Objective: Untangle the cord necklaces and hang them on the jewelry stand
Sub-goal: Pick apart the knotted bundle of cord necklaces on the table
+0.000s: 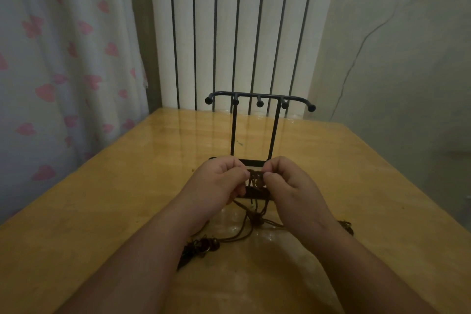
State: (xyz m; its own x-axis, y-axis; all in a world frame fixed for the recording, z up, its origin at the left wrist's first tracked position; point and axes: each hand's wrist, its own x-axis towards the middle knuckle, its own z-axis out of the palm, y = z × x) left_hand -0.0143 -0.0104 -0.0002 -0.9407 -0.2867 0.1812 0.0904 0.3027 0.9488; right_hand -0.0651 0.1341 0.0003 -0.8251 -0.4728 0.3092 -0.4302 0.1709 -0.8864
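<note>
Hands meet just before the black metal jewelry stand (257, 135) on the glossy wooden tabletop (127, 199): left hand (216, 183) and right hand (285, 186) each pinch the tangled brown cord necklaces (256, 178), whose strands trail down to dark pendants (201, 247) lying on the tabletop.

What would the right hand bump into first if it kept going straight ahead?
Probably the jewelry stand: its uprights rise just beyond the right hand, which pinches the cord necklaces. Depth is hard to judge.
</note>
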